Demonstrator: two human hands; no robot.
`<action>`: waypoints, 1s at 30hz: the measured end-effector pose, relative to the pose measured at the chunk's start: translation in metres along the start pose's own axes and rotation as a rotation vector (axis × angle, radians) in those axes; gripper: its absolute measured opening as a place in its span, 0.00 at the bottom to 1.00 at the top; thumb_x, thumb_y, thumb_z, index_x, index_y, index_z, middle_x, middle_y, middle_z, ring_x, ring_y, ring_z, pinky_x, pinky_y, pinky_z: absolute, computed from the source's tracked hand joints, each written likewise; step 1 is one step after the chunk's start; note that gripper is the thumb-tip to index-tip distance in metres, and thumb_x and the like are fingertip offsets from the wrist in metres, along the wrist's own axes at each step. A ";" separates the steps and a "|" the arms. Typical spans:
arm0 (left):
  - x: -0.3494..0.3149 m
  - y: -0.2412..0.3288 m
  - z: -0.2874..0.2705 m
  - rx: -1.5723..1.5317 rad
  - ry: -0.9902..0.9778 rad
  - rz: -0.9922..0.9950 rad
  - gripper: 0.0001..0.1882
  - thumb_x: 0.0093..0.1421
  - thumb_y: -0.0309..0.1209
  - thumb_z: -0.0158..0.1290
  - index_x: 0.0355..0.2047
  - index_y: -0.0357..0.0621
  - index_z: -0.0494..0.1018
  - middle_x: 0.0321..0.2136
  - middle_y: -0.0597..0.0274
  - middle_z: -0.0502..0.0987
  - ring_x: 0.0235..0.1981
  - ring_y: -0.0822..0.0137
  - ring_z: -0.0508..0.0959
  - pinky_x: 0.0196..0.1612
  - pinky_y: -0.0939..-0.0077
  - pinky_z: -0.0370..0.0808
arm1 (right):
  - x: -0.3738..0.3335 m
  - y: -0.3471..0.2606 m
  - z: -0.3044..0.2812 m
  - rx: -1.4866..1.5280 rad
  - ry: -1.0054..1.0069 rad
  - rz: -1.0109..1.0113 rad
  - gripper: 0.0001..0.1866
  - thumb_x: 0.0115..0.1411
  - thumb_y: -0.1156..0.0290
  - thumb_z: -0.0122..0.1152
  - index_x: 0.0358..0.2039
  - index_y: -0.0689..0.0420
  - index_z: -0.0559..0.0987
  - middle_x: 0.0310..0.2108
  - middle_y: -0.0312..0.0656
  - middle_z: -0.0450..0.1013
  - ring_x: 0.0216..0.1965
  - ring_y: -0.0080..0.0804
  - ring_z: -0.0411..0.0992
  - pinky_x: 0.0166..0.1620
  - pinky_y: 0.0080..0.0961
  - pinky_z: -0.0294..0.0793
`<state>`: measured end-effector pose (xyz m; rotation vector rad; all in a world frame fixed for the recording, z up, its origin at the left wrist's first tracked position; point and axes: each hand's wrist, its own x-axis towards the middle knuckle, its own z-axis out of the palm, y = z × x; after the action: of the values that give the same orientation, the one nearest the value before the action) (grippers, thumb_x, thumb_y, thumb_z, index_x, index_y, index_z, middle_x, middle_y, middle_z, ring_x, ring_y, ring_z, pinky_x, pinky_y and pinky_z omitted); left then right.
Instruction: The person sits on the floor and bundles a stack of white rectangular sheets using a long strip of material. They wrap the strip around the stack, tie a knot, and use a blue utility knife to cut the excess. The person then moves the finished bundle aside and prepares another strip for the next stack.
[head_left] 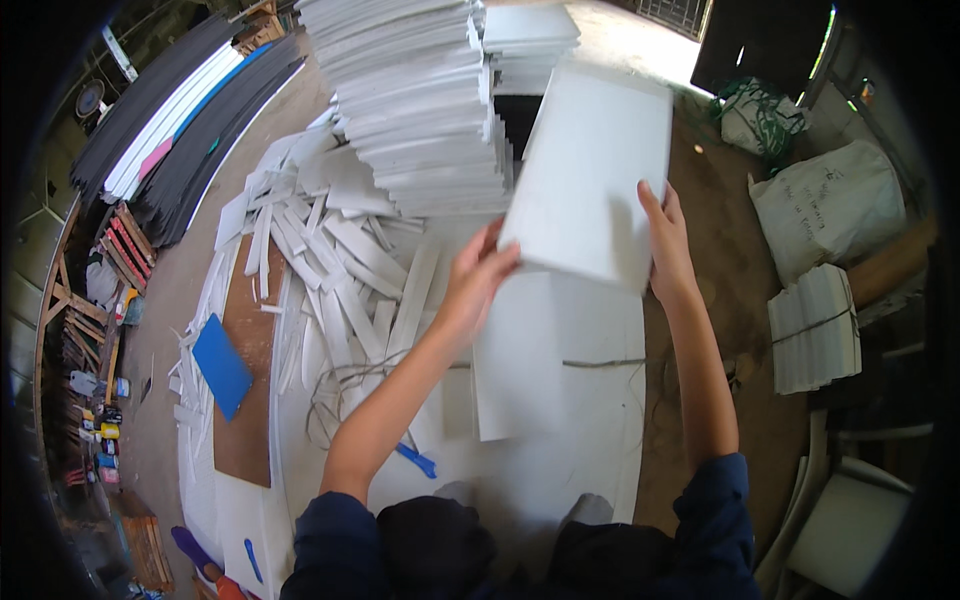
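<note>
A white rectangular foam sheet (592, 180), or a thin pile of them, is held up tilted between my two hands. My left hand (482, 275) grips its near left corner, thumb on top. The right side edge is in my right hand (665, 235), with the thumb up on the face and the fingers behind. Below lies another white sheet (518, 365) across a thin dark cord (605, 364), which runs over the white floor sheet (600, 440). A blue-handled tool (416, 460), perhaps a cutter, rests on the floor sheet beneath my left forearm.
Ahead rises a tall stack of white sheets (415, 110). White offcut strips (345, 260) lie heaped at the left, near a brown board (240, 430) and a blue sheet (222, 366). A corded bundle (815, 330) and a white sack (830, 205) stand right.
</note>
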<state>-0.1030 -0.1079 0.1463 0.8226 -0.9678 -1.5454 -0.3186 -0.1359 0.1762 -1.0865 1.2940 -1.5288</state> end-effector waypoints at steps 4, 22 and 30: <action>-0.073 -0.021 -0.044 0.093 -0.087 -0.152 0.33 0.56 0.31 0.47 0.59 0.40 0.46 0.54 0.57 0.57 0.55 0.67 0.58 0.56 0.73 0.54 | -0.077 0.036 -0.002 0.020 -0.217 0.078 0.29 0.57 0.70 0.51 0.56 0.62 0.53 0.49 0.45 0.61 0.49 0.29 0.61 0.52 0.25 0.59; -0.107 -0.177 -0.104 1.185 0.240 0.000 0.34 0.56 0.37 0.49 0.57 0.37 0.47 0.58 0.48 0.45 0.59 0.50 0.45 0.59 0.61 0.44 | -0.135 0.216 -0.010 -0.698 -0.170 0.106 0.33 0.54 0.63 0.53 0.57 0.61 0.53 0.47 0.54 0.53 0.50 0.43 0.53 0.54 0.34 0.51; 0.105 -0.042 -0.034 0.870 0.077 0.414 0.33 0.58 0.47 0.42 0.54 0.32 0.53 0.53 0.42 0.56 0.56 0.49 0.54 0.57 0.65 0.51 | 0.064 0.074 -0.023 -0.239 0.154 -0.121 0.29 0.59 0.60 0.45 0.56 0.63 0.55 0.56 0.52 0.54 0.56 0.40 0.56 0.56 0.28 0.55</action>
<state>-0.1088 -0.2135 0.0931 1.1611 -1.6637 -0.6959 -0.3535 -0.1993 0.1072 -1.2352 1.5728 -1.6022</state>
